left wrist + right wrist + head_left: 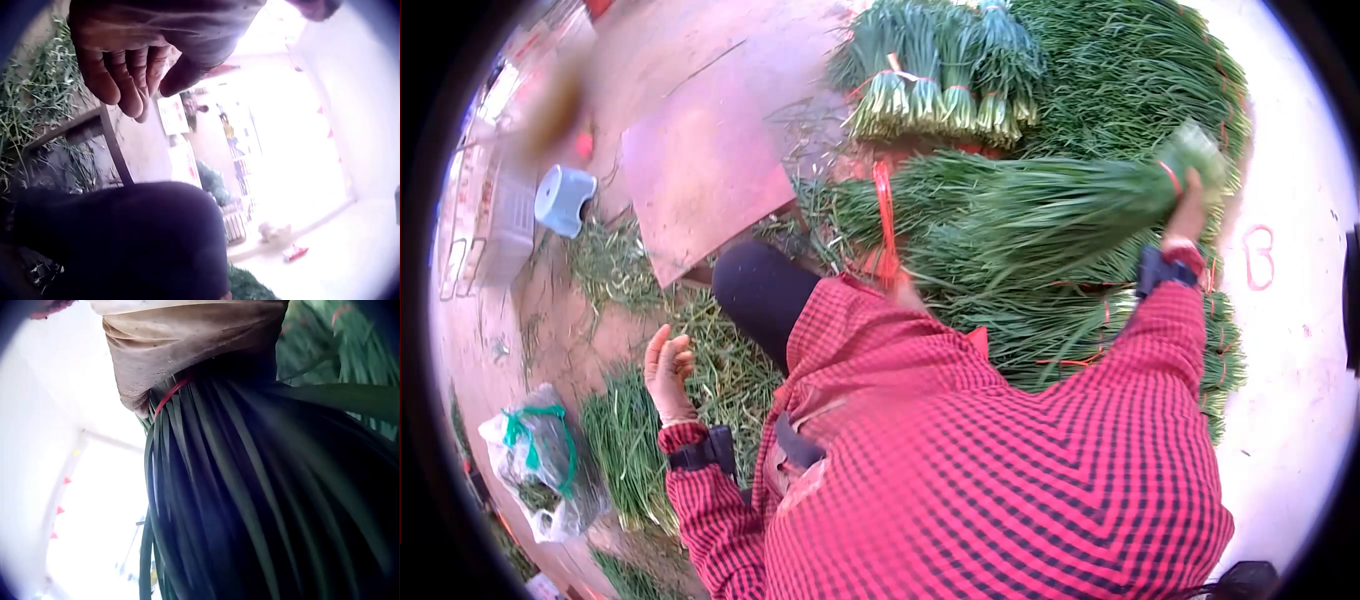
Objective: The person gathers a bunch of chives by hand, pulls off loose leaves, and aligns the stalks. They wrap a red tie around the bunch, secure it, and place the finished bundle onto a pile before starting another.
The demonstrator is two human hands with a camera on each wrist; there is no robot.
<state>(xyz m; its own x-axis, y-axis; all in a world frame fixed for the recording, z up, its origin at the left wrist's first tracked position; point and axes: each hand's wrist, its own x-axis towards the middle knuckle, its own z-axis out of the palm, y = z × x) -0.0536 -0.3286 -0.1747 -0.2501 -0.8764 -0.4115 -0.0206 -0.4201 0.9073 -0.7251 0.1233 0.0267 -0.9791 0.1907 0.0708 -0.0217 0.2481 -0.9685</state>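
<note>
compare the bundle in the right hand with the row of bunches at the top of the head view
The held bundle is gripped near its tied end by the right hand; no hand touches the row of bunches.
The held bundle's pale ends point right in the head view, while the row's point toward the person.
The held bundle is single; the row has several side by side.
Both have long green leaves and reddish ties.

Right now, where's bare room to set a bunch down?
Two patches: the pink board, between the blue stool and the knee, and the pale floor right of the piled greens, by the red marking. Crowded: under the right hand, piled greens; around the left hand, loose leaves.
</note>
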